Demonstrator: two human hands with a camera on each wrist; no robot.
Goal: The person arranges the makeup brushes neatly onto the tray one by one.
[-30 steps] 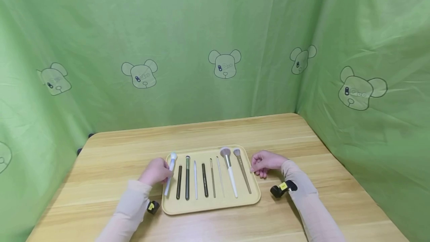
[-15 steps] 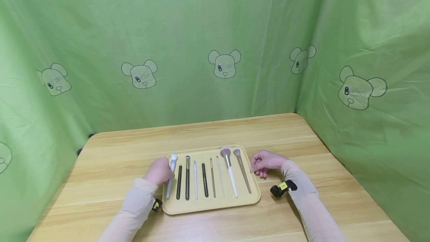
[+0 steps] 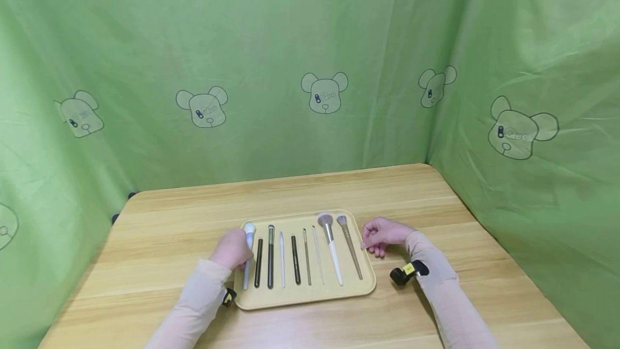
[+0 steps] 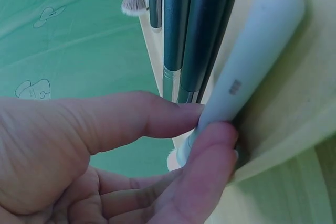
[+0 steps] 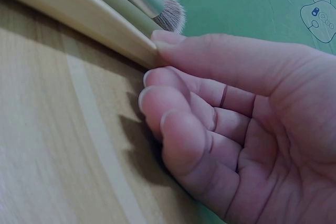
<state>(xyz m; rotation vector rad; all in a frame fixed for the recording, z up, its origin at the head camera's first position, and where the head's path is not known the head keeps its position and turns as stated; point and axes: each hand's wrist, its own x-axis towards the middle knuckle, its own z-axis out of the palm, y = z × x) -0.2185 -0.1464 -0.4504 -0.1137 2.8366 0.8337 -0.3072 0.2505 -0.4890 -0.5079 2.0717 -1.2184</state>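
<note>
My left hand pinches a pale blue-white makeup brush between thumb and fingers at the left end of the tray. Its white bristles point toward the far side, and part of the handle is hidden by the hand. At the opposite end, my right hand holds the tray's rim, thumb on top and the other fingers curled against the outer side. Other makeup brushes lie side by side on the tray, among them a large white-handled brush and a brown one nearest the right hand.
The cream tray rests on a wood-grain table. Green curtains with bear-head prints stand behind it and along both sides. Each wrist wears a small black camera, such as the right one.
My left hand has shifted slightly right, turning the pale brush from a slant to nearly parallel with the dark brush beside it. The right hand has stayed at the rim.
</note>
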